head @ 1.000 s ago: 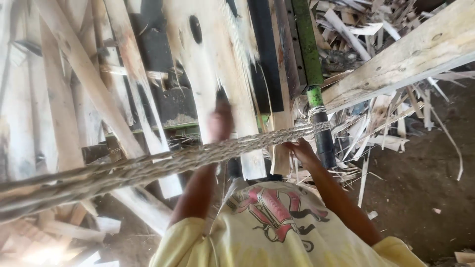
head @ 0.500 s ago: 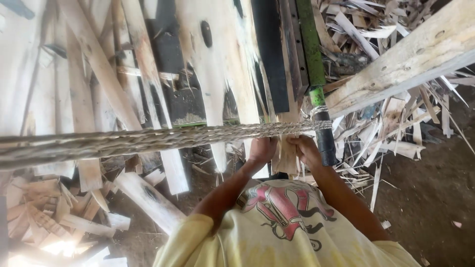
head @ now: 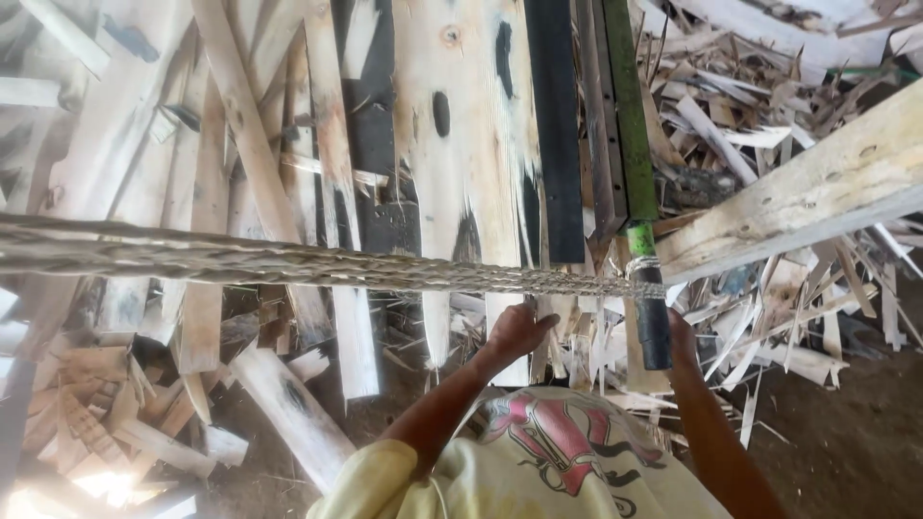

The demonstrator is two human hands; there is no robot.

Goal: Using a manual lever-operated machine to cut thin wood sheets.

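Note:
A thick twisted fibre rope (head: 288,261) stretches from the left edge to a green bar (head: 630,144), where it is wound just above the bar's black handle (head: 654,332). My left hand (head: 514,332) is just below the rope with fingers apart, touching the ends of thin pale wood strips (head: 567,351). My right hand (head: 681,338) sits against the right side of the black handle and is mostly hidden behind it. Its grip cannot be made out. My yellow shirt fills the bottom of the view.
Long pale planks (head: 461,144) and a dark board (head: 556,125) lie side by side under the rope. A heavy pale beam (head: 808,197) slants in from the right. Splintered offcuts (head: 769,317) litter the dirt on the right, and short wood blocks (head: 106,404) are piled at the lower left.
My left hand has dropped from the rope to the wood strips below it. My right hand has shifted right, to the black handle. The rope now lies nearly level.

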